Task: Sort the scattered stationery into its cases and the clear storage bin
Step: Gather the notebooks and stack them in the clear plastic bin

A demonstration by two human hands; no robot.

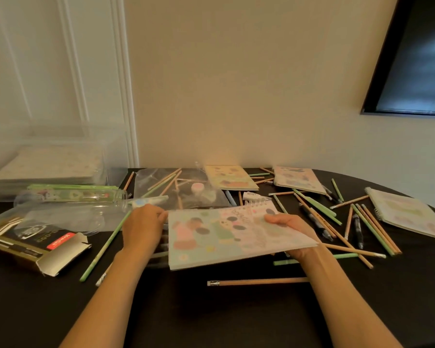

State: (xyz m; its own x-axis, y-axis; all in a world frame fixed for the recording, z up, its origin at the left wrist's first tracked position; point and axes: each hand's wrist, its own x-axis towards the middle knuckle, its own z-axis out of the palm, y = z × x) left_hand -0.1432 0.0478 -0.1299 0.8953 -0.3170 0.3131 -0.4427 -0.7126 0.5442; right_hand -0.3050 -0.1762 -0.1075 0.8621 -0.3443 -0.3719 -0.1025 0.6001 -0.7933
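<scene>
Step in hand: gathering notebooks. Left hand (142, 226) and right hand (290, 226) each grip an edge of a spiral notebook (234, 237), tilted above the tabletop (236, 310) centre. Next move probably carries it to the clear storage bin (53, 159) at the far-left corner; a clear tube case (70, 197), cardboard box (35, 247) and scattered pencils (372, 229) lie around.

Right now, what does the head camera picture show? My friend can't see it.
Two hands, the left hand and right hand, hold a spiral notebook over a black table. Pencils and more notebooks lie scattered, and a clear storage bin stands far left.
</scene>
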